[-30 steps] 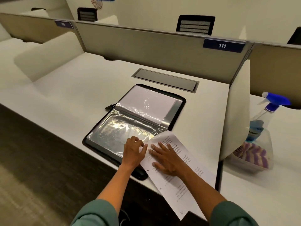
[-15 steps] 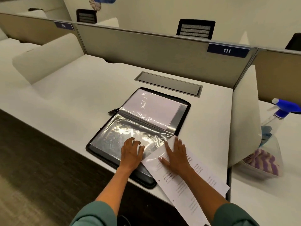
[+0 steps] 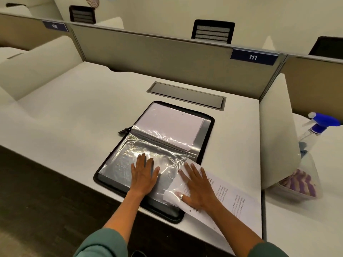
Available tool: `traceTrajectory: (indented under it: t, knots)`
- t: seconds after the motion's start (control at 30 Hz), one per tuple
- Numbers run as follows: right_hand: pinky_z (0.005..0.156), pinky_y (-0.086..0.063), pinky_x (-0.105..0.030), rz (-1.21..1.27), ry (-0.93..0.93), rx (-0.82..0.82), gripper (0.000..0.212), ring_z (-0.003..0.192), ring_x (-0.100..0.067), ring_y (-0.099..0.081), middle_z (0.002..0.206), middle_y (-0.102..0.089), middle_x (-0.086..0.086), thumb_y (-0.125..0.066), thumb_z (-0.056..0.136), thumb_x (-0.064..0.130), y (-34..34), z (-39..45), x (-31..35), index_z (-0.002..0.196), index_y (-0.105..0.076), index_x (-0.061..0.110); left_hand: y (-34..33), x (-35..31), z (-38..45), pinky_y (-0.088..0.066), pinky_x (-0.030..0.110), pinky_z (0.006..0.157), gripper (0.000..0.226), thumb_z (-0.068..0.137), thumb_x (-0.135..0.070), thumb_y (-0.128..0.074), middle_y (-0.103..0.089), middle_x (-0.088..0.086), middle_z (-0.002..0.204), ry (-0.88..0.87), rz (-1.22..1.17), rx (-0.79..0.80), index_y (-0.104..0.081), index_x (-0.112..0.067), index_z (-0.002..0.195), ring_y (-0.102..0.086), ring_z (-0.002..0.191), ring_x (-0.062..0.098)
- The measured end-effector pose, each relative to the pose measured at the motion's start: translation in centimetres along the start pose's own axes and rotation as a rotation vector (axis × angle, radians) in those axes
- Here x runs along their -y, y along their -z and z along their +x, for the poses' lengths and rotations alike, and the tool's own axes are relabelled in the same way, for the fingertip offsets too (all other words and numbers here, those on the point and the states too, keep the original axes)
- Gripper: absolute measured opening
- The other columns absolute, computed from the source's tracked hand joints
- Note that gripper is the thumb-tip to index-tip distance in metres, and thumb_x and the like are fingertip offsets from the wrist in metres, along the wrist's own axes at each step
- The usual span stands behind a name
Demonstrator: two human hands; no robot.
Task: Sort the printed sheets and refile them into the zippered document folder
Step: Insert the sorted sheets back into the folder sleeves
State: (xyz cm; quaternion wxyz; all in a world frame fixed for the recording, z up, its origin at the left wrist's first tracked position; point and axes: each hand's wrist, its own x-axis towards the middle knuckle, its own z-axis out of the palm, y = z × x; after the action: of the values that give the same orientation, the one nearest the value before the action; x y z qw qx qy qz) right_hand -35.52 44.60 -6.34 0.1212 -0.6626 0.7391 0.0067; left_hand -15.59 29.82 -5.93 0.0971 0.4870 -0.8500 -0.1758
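A black zippered document folder (image 3: 207,138) lies open on the white desk (image 3: 78,115), its clear plastic sleeves catching glare. The far sleeve holds a white sheet (image 3: 167,125). My left hand (image 3: 143,173) rests flat, fingers straight, on the near sleeve (image 3: 122,162). My right hand (image 3: 197,184) presses flat on a printed sheet (image 3: 230,199) that lies slanted at the folder's right edge. The sheet's upper left corner sits under the near sleeve's plastic. The rest of the sheet stretches over the desk toward me.
A grey cable hatch (image 3: 187,95) is set into the desk behind the folder. Partition panels rise behind (image 3: 167,58) and to the right (image 3: 278,130). Beyond the right one stand a blue-topped spray bottle (image 3: 315,130) and a clear tub with a striped cloth (image 3: 298,182).
My left hand went from curled at the sleeve's edge to flat on the sleeve. My right hand slid the printed sheet up and left, its corner entering the sleeve.
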Motion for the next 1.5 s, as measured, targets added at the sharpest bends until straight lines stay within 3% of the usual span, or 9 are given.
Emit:
traceTrajectory:
  t: [0.13, 0.23, 0.33, 0.47, 0.63, 0.73, 0.97, 1.3, 1.5]
  knots:
    - [0.118, -0.021, -0.059, 0.007, 0.005, -0.005, 0.088, 0.149, -0.033, -0.017, 0.164, -0.011, -0.008, -0.020, 0.086, 0.082, 0.4, 1.4, 0.5, 0.156, -0.020, 0.028, 0.5, 0.1, 0.4, -0.013, 0.057, 0.119, 0.076, 0.089, -0.064, -0.010, -0.024, 0.010, 0.159, -0.008, -0.008, -0.012, -0.043, -0.018, 0.139, -0.009, 0.151, 0.026]
    - [0.121, 0.003, -0.053, 0.024, 0.019, -0.006, 0.090, 0.151, -0.026, 0.010, 0.164, 0.012, 0.000, -0.016, 0.085, 0.085, 0.9, 3.5, 1.2, 0.157, -0.001, 0.034, 0.8, 0.9, 0.4, -0.004, 0.053, 0.120, 0.076, 0.090, -0.065, -0.009, -0.015, 0.009, 0.163, 0.005, 0.001, 0.019, -0.037, -0.020, 0.145, -0.002, 0.152, 0.024]
    - [0.120, 0.011, -0.051, -0.016, 0.049, -0.027, 0.092, 0.148, -0.023, 0.020, 0.162, 0.021, 0.004, -0.009, 0.081, 0.089, 1.4, 5.6, 2.4, 0.154, 0.011, 0.037, 1.3, 1.7, 0.2, -0.003, 0.053, 0.120, 0.067, 0.096, -0.062, -0.017, -0.010, 0.007, 0.164, 0.020, 0.002, 0.026, -0.032, -0.022, 0.147, 0.002, 0.152, 0.022]
    - [0.119, 0.004, -0.048, 0.043, 0.059, 0.026, 0.091, 0.152, -0.024, -0.004, 0.165, -0.004, 0.001, -0.015, 0.084, 0.086, 1.6, 6.2, 3.0, 0.157, -0.016, 0.031, 2.2, 3.5, -0.1, -0.002, 0.053, 0.121, 0.076, 0.090, -0.068, -0.011, -0.009, 0.006, 0.165, 0.041, -0.004, 0.029, -0.031, -0.023, 0.149, 0.003, 0.152, 0.020]
    - [0.120, 0.015, -0.042, 0.097, 0.100, -0.083, 0.084, 0.151, -0.018, 0.015, 0.164, 0.012, 0.005, -0.006, 0.087, 0.081, 1.3, 3.2, 0.5, 0.156, -0.003, 0.033, 3.1, 5.3, 0.6, -0.007, 0.055, 0.120, 0.079, 0.090, -0.068, -0.010, -0.014, 0.009, 0.164, 0.072, -0.026, -0.032, -0.034, -0.022, 0.149, -0.002, 0.152, 0.024]
    - [0.121, 0.011, -0.045, 0.066, 0.143, -0.033, 0.081, 0.149, -0.012, 0.021, 0.164, 0.014, 0.009, -0.017, 0.090, 0.080, 1.6, 1.5, -0.1, 0.157, -0.008, 0.035, 3.0, 5.8, 1.1, -0.013, 0.058, 0.119, 0.074, 0.092, -0.066, -0.014, -0.020, 0.010, 0.162, 0.097, -0.019, -0.039, -0.037, -0.021, 0.146, -0.008, 0.152, 0.026]
    - [0.118, -0.013, -0.059, -0.054, 0.156, -0.024, 0.083, 0.152, -0.028, -0.001, 0.165, -0.003, -0.003, -0.023, 0.090, 0.080, 1.0, 5.5, 3.2, 0.157, -0.016, 0.030, 3.1, 7.1, -0.2, -0.011, 0.059, 0.119, 0.070, 0.097, -0.062, -0.017, -0.013, 0.012, 0.163, 0.123, 0.047, 0.018, -0.028, -0.020, 0.152, -0.004, 0.152, 0.029]
    - [0.122, 0.008, -0.044, 0.062, 0.129, -0.074, 0.073, 0.149, -0.013, 0.022, 0.164, 0.017, 0.005, -0.016, 0.098, 0.067, 0.4, 6.4, 4.5, 0.158, 0.001, 0.029, 4.4, 9.6, -1.0, -0.003, 0.055, 0.120, 0.068, 0.099, -0.061, -0.020, -0.008, 0.009, 0.164, 0.168, 0.018, 0.028, -0.023, -0.023, 0.155, 0.001, 0.152, 0.025]
    - [0.123, 0.005, -0.042, 0.085, 0.116, -0.090, 0.073, 0.152, -0.013, 0.010, 0.165, 0.005, 0.009, -0.021, 0.095, 0.072, 1.2, 1.4, -1.0, 0.157, -0.014, 0.032, 4.3, 9.0, -0.6, -0.003, 0.056, 0.121, 0.063, 0.101, -0.055, -0.027, -0.008, 0.010, 0.164, 0.180, 0.017, 0.032, -0.024, -0.021, 0.155, 0.001, 0.152, 0.027]
